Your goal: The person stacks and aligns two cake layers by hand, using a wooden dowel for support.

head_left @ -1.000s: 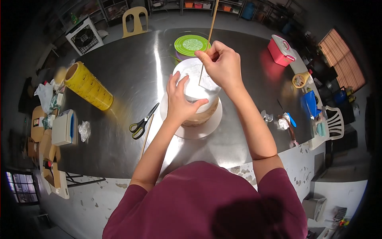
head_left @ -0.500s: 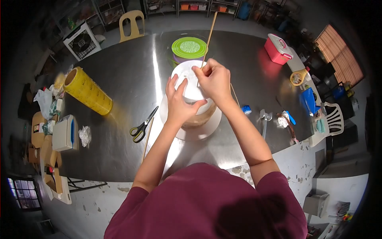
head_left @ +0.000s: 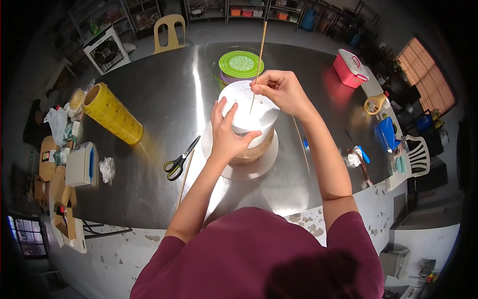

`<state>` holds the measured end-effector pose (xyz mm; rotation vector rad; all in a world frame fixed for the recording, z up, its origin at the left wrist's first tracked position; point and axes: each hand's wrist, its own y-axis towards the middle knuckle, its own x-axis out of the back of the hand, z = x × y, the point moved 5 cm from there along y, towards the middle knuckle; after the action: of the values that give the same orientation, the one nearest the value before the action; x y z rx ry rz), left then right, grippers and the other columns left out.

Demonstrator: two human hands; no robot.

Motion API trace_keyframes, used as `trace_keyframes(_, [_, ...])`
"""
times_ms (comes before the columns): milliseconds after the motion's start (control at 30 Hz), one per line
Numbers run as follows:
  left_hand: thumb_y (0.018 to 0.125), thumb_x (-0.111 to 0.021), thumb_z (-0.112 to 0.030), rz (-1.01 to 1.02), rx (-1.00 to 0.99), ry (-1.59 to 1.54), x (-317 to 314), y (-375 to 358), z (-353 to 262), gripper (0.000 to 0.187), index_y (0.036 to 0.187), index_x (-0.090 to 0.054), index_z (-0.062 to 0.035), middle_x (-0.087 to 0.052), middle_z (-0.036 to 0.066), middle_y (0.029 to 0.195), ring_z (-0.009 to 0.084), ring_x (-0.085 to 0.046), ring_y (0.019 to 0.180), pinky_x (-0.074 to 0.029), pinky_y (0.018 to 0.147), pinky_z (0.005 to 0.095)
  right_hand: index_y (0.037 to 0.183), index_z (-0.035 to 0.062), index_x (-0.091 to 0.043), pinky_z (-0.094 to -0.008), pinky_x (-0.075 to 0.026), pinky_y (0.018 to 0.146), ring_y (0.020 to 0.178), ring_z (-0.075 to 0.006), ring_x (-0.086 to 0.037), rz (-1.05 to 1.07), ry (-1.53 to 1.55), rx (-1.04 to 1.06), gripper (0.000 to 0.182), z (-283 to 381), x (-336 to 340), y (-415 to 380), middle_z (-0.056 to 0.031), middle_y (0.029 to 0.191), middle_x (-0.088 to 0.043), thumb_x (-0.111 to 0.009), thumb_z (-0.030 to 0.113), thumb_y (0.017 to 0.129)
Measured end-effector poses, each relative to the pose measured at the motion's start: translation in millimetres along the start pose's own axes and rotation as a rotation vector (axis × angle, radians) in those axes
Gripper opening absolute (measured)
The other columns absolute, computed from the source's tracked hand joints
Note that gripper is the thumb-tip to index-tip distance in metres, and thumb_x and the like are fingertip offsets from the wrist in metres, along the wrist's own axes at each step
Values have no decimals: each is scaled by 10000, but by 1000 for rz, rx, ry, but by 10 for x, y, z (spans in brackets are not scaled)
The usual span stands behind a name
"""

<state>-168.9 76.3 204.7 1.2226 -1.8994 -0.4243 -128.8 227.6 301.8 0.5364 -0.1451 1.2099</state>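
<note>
A white foam cylinder stands on a brown round layer, both on a round white board. Thumb and fingers of my left hand are spread around the cylinder's near left edge, holding it. Between the thumb and fingertips of my right hand is pinched a thin wooden skewer. It stands nearly upright, its lower tip at the cylinder's top face, where small dark marks show. A green-topped turntable with a purple body sits just behind.
Scissors and another wooden stick lie left of the board; a further stick lies right. A yellow wrap roll, a scale and crumpled plastic occupy the left side. A pink box stands back right, near tape.
My right hand has turned and shifted right, its elbow swung outward. The skewer stands a little more upright, and more of its lower end shows. My left hand keeps its place on the cylinder.
</note>
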Motion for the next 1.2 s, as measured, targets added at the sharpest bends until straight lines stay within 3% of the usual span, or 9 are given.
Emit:
trace_keyframes(567, [513, -848, -369, 9, 30, -13, 5, 19, -3, 821, 1151, -528, 36, -337, 246, 1314, 448, -269, 1265, -314, 1008, 506, 790, -18, -613, -229, -465, 646, 678, -61, -552, -341, 36, 141, 137, -125, -163, -123, -46, 750, -654, -686, 98, 795])
trace_keyframes(667, [513, -848, -371, 9, 32, -14, 9, 24, 3, 815, 1145, -533, 36, -340, 248, 1313, 448, -272, 1263, -316, 1005, 507, 801, -16, -619, -227, -466, 646, 692, -58, -552, -257, -35, 86, 137, -49, -117, -73, -51, 764, -660, -682, 106, 800])
trace_keyframes(800, [512, -848, -383, 2, 12, -12, 7, 29, 4, 825, 1155, -533, 27, -340, 260, 1309, 451, -271, 1261, -314, 994, 527, 895, -9, -671, -236, -486, 682, 721, -74, -583, -65, 162, 111, 164, 75, -7, 29, -74, 827, -679, -690, 123, 801])
trace_keyframes(900, [530, -839, -381, -4, 27, -18, 44, 46, -26, 755, 1136, -564, -25, -376, 213, 1307, 434, -275, 1260, -279, 1003, 541, 902, -15, -674, -233, -490, 689, 735, -76, -592, 102, 31, 54, 186, 229, 65, 70, -68, 823, -676, -703, 133, 792])
trace_keyframes(1000, [592, -812, -354, -120, -23, 99, 102, 204, -139, 539, 1018, -635, -75, -525, 129, 1183, 342, -397, 1195, -248, 1014, 533, 845, -10, -656, -220, -487, 678, 731, -67, -586, 166, 34, 28, 156, 222, 73, 115, -54, 808, -665, -706, 126, 789])
trace_keyframes(1100, [672, -775, -240, -97, -43, 31, 121, 440, -267, 239, 825, -682, -81, -669, 39, 893, 210, -602, 918, -301, 1006, 478, 774, 4, -616, -202, -483, 671, 741, -54, -579, 203, 52, 42, 133, 136, 69, 152, -41, 807, -648, -701, 105, 791])
trace_keyframes(1200, [698, -757, -195, -31, 23, -142, 20, 535, -226, 131, 698, -686, -85, -665, 9, 653, 142, -623, 630, -299, 1007, 468, 743, 8, -604, -206, -467, 622, 696, -49, -560, 183, 38, 70, 161, 101, 84, 161, -33, 762, -638, -712, 120, 783])
